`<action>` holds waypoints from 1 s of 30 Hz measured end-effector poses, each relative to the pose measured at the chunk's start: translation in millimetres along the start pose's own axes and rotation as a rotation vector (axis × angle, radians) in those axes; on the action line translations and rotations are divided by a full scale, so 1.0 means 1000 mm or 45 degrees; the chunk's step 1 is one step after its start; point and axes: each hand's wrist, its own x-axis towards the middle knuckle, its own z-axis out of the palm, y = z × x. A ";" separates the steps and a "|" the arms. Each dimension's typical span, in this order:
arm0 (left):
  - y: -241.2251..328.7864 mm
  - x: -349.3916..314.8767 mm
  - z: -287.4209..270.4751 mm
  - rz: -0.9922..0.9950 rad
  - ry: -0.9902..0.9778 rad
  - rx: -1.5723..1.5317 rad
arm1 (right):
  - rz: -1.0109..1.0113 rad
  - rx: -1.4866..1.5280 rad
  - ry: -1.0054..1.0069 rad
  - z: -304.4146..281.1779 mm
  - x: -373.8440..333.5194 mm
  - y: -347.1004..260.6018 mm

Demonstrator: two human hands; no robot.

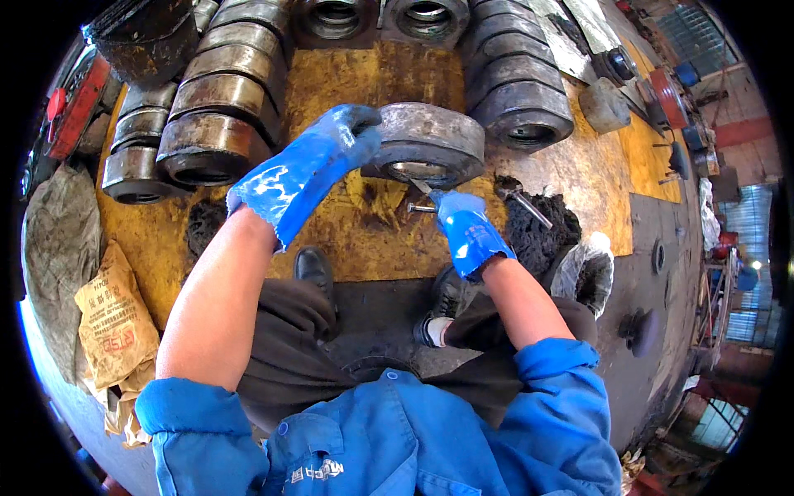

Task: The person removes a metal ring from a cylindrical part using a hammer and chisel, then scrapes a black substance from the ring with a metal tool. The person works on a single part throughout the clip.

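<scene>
Head view, metal ring (430,136) against left grip (351,136), just beyond right grip (457,211)

Print noted: dark characters (106,299) and a red mark (117,341) on the brown paper sack (136,318) at left, plus white lettering (318,471) on the blue work jacket's (372,426) chest

Both hands (347,136) wear glossy blue gloves (285,186), blue sleeves (194,405) rolled up
</scene>
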 end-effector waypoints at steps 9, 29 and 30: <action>0.016 -0.004 -0.001 -0.098 0.042 0.057 | 0.012 0.015 0.112 0.007 -0.020 0.008; 0.003 -0.003 -0.003 -0.020 0.045 0.044 | 0.005 -0.016 0.096 -0.018 -0.037 -0.014; 0.003 -0.004 -0.004 -0.012 0.047 0.052 | 0.016 -0.014 0.085 -0.018 -0.035 -0.015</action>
